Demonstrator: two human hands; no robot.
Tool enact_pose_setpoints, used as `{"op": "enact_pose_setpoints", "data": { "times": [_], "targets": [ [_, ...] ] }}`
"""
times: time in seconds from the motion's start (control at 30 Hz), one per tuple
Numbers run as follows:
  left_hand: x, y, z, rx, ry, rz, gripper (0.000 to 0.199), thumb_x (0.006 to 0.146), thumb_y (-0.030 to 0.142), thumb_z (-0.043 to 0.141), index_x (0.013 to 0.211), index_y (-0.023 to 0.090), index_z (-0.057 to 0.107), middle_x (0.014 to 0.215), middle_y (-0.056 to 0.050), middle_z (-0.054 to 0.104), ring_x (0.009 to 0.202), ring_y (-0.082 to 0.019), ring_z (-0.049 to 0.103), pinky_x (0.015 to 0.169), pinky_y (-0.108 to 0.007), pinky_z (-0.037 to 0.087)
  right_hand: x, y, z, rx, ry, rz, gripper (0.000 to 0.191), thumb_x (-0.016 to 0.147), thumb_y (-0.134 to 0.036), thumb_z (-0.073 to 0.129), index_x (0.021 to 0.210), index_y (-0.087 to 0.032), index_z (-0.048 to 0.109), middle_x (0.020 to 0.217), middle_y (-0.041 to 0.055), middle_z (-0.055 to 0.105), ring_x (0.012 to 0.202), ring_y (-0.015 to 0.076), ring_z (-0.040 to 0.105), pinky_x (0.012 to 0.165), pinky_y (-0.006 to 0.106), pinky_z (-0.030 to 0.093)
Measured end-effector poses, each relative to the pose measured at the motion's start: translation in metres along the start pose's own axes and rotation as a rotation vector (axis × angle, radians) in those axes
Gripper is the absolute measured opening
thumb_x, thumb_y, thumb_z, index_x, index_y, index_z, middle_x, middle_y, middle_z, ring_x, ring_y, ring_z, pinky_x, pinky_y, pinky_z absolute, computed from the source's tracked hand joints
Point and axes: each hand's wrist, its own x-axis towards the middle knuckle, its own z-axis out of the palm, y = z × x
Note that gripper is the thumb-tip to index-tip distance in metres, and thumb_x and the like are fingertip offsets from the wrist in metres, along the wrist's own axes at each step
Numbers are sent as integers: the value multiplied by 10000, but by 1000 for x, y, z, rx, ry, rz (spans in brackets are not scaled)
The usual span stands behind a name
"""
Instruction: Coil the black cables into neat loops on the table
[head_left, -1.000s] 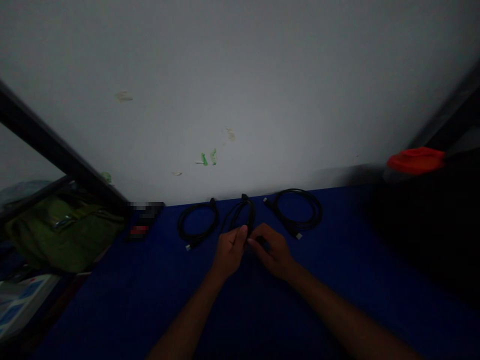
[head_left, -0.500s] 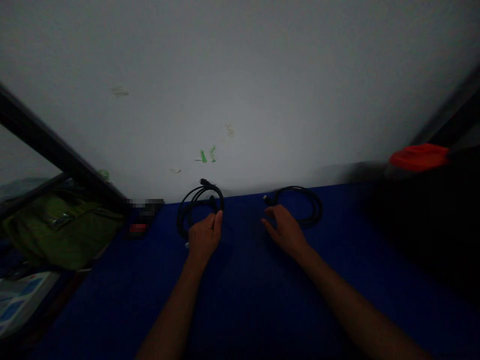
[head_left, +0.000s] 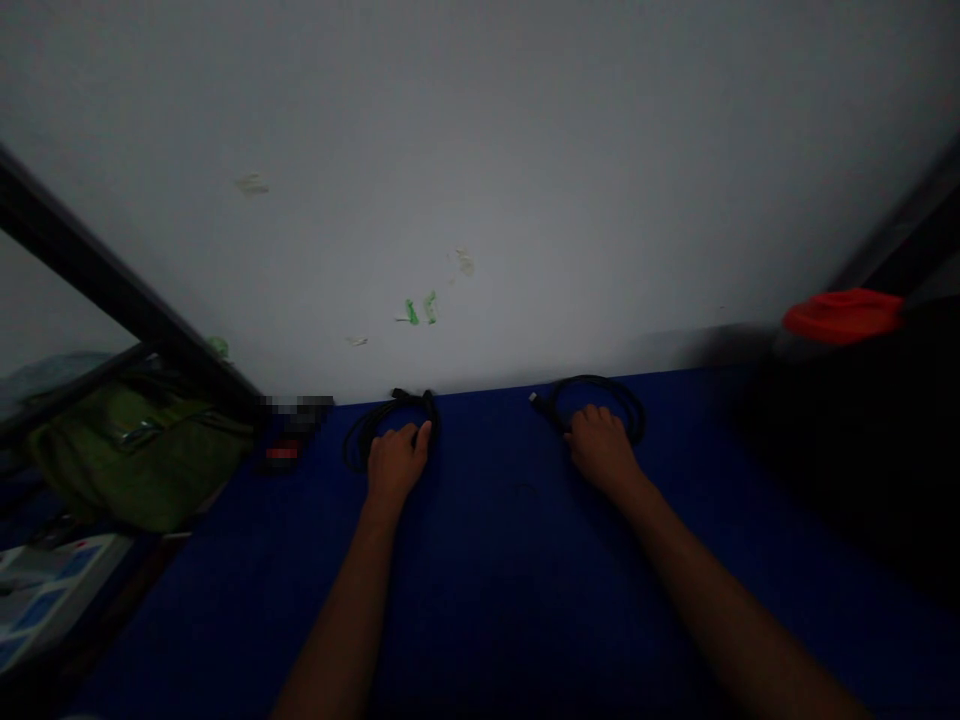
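Observation:
Two coiled black cables lie along the back of the dark blue surface, near the wall. My left hand is closed over the near side of the left coiled cable, its thumb along the right side. A dark plug sticks out at the top of that coil. The right coiled cable has my right hand over its near part, fingers curled down into the loop. Its plug, with a pale tip, points left. Both palms hide part of the cable under them.
A whitish wall rises behind the blue surface. Left are a dark blurred-out object, a green bag and a white-and-blue item. A dark mass with a red-orange item stands right.
My left hand and its cable have come down lower, the coil now flatter against the surface. My right hand has moved right onto its coil, and its spread fingers have curled.

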Motion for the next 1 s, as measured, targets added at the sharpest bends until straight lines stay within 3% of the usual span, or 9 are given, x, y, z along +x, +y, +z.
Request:
{"op": "enact_pose_setpoints", "data": {
  "times": [0.13,0.23,0.37,0.43,0.53,0.6,0.67,0.83,1.0],
  "targets": [
    [0,-3,2,-50,91,-21,466,883,461,283,799,155,624,777,-114,645,808,-258,577,699,-331,385,1,-6,-5,91,-37,-89,143,839,-165,463,902,-96,571,883,158,622,876,271,547,806,384,328],
    [-1,0,2,-140,250,-24,414,860,467,354,848,145,614,844,-115,635,872,-273,545,758,-364,387,-1,-15,-11,211,-67,-244,126,852,-134,452,912,-118,561,849,111,634,853,230,558,862,381,285],
    [-14,25,-3,-327,410,195,346,855,430,410,937,142,584,952,-117,619,948,-261,514,830,-387,385,-8,-28,-20,321,-42,-529,101,849,-132,475,891,-155,565,856,75,622,872,200,530,874,369,277],
    [-25,41,-7,-444,314,381,300,878,394,391,923,162,575,930,-91,622,921,-220,529,833,-352,396,-12,-33,-24,321,-28,-660,100,833,-115,492,886,-159,563,872,69,617,907,204,509,877,371,281],
    [-39,59,-9,-531,1,590,362,927,358,263,815,178,557,812,-51,627,809,-170,566,736,-281,419,-15,-37,-25,331,2,-768,114,816,-100,516,896,-163,566,877,60,619,918,202,494,874,369,295],
    [-43,63,-9,-562,-187,594,395,939,367,212,811,186,539,722,-16,623,685,-143,581,637,-246,410,-15,-37,-23,354,45,-752,135,812,-102,527,917,-175,570,903,58,615,938,206,489,879,380,300],
    [-43,63,-9,-539,-263,584,391,929,412,238,806,189,535,704,-6,623,651,-143,589,586,-237,386,-14,-36,-20,398,131,-664,151,805,-140,557,949,-182,565,1003,79,593,1004,231,465,887,403,307],
    [-39,58,-9,-463,-224,540,381,919,435,261,820,190,534,721,-17,620,661,-162,598,569,-239,354,-12,-33,-16,586,305,-395,367,736,-286,665,1040,-159,503,1083,130,516,1015,261,447,850,409,386],
    [-39,58,-8,-527,-220,484,377,936,383,216,794,181,501,722,-20,611,651,-151,590,604,-237,372,-8,-26,-14,689,261,-279,249,731,-259,659,902,-181,496,932,82,528,906,229,488,779,363,432]
  ]
}}
